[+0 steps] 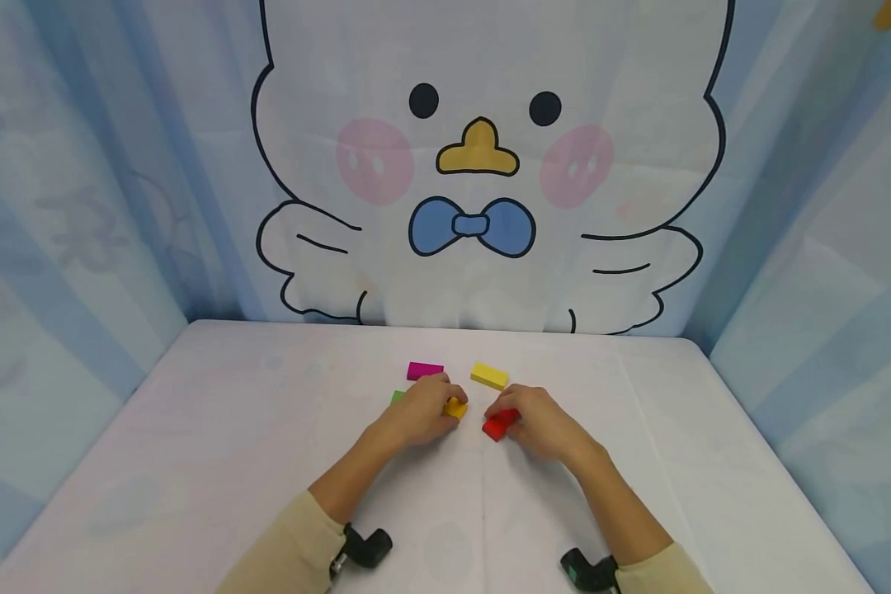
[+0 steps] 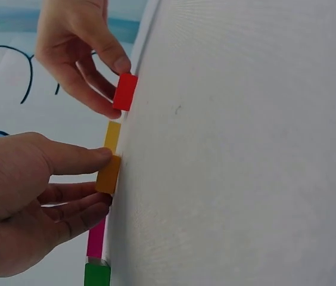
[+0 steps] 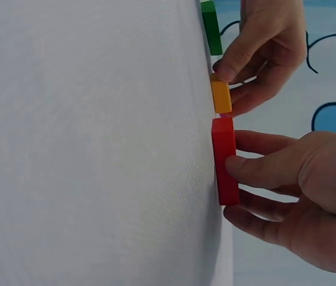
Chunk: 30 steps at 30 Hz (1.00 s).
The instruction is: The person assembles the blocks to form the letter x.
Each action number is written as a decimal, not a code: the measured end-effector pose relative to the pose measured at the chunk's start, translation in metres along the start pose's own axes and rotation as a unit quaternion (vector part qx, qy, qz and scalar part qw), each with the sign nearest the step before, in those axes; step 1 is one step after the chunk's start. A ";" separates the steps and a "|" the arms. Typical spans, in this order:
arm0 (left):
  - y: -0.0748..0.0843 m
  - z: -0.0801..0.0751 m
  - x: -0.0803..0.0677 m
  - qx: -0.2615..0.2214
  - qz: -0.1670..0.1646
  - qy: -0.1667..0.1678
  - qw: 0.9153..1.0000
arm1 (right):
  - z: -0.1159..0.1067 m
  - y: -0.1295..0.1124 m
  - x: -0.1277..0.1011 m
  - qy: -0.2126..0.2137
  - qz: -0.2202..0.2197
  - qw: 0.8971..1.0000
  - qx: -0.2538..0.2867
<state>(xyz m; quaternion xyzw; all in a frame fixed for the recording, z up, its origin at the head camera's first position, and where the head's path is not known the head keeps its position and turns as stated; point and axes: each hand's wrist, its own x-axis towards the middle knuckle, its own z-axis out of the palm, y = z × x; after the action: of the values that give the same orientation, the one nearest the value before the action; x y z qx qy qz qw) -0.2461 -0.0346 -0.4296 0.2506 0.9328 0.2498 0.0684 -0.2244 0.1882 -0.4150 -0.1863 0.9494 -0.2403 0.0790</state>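
Between the thumb and fingertips of my left hand [image 1: 421, 411] is an orange block [image 2: 108, 174], pinched at the tabletop. My right hand [image 1: 542, 422] grips a red block [image 3: 226, 161], with the thumb on its near face and fingers behind. The orange and red blocks stand apart, with a small gap seen in the head view. Beyond the hands, a magenta block [image 1: 425, 370] lies on the left and a yellow block [image 1: 489, 375] on the right. A green block [image 3: 212, 28] sits left of my left hand, mostly covered by it in the head view.
The blocks lie on a table with a pale cloth [image 1: 215, 462]. Behind it hangs a curtain [image 1: 483, 289] printed with a cartoon bird, and blue-white curtains close in both sides. A dark wrist camera [image 1: 367, 548] is strapped on the left sleeve, another camera [image 1: 590, 571] on the right.
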 end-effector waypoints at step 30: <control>0.005 -0.005 -0.009 -0.055 0.039 -0.037 0.997 | -0.003 -0.002 -0.002 -0.009 0.032 0.999 -0.005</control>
<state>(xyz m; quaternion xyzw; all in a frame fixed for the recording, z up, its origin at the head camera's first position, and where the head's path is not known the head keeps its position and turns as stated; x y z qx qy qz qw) -0.2368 -0.0375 -0.4231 0.2919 0.9040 0.2935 0.1068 -0.2231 0.1884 -0.4111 -0.1584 0.9553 -0.2314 0.0941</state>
